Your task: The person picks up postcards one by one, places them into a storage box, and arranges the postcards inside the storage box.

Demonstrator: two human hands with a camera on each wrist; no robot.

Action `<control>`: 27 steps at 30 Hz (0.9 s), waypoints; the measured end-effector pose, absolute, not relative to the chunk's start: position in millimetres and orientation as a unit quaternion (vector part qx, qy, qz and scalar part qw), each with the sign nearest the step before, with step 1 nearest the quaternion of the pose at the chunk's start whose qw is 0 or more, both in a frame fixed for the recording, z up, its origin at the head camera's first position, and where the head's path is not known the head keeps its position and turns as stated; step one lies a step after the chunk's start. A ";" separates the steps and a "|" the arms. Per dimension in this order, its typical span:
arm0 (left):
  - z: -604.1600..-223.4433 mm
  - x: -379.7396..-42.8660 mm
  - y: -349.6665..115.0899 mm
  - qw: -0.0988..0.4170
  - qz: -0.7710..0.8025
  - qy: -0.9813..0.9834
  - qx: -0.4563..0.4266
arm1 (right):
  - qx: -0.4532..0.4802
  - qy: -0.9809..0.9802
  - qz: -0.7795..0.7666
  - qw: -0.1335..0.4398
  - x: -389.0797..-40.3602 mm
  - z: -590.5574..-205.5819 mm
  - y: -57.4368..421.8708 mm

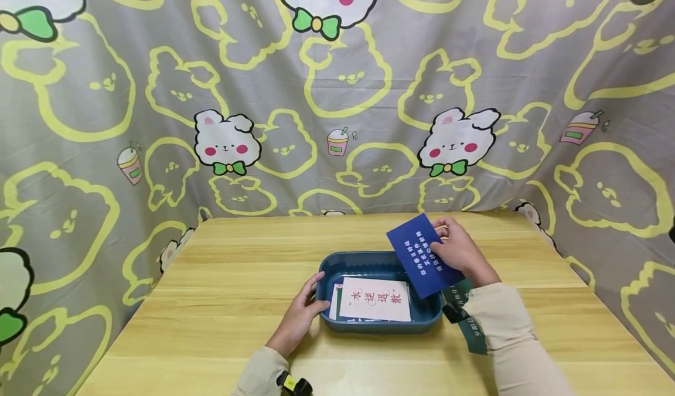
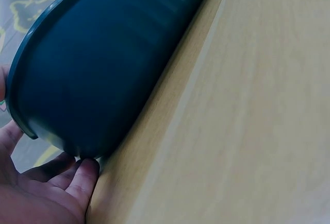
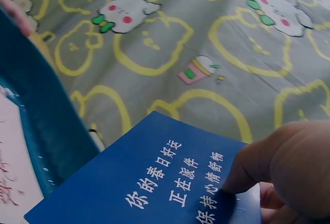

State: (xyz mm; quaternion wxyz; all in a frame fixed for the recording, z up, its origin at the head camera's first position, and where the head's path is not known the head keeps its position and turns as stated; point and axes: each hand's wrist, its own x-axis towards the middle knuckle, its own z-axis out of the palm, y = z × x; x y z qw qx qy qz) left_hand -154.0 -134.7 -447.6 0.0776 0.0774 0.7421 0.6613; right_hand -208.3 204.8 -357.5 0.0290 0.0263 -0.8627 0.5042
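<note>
A dark teal plastic basin (image 1: 379, 326) sits on the wooden table. Inside it lies a white card with red characters (image 1: 375, 300), partly covering other cards. My left hand (image 1: 299, 314) grips the basin's left end; the left wrist view shows its fingertips (image 2: 87, 170) against the outer wall close to the table. My right hand (image 1: 457, 248) pinches a blue card with white characters (image 1: 425, 256) between thumb and fingers, above the basin's right end. In the right wrist view the thumb (image 3: 247, 167) presses on the printed face of this blue card (image 3: 149, 167).
A dark green card or sheet with white characters (image 1: 477, 336) lies on the table right of the basin, partly hidden by the right forearm. Behind the wooden table (image 1: 211, 302) hangs a grey curtain (image 1: 337, 120) with cartoon rabbits.
</note>
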 end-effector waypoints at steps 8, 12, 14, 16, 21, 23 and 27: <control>-446.5 -153.2 -134.2 0.080 0.658 0.744 0.078 | 0.075 -0.875 0.477 0.028 -211.0 -370.6 180.1; -447.1 -153.1 -134.2 0.079 0.659 0.744 0.078 | 0.124 -0.881 0.456 0.022 -211.7 -373.9 169.9; -447.5 -153.3 -134.3 0.079 0.660 0.743 0.078 | 0.144 -0.885 0.442 0.007 -212.9 -375.0 165.3; -447.9 -153.6 -134.3 0.078 0.661 0.742 0.079 | 0.161 -0.890 0.426 -0.012 -214.4 -376.7 161.1; -447.9 -154.0 -134.4 0.078 0.663 0.740 0.081 | 0.226 -0.890 0.392 -0.056 -218.2 -382.5 151.2; -447.9 -154.0 -134.3 0.078 0.662 0.741 0.082 | 0.251 -0.889 0.377 -0.067 -218.2 -384.6 146.7; -448.1 -154.3 -134.5 0.077 0.662 0.741 0.082 | 0.273 -0.903 0.328 -0.059 -215.2 -386.8 135.7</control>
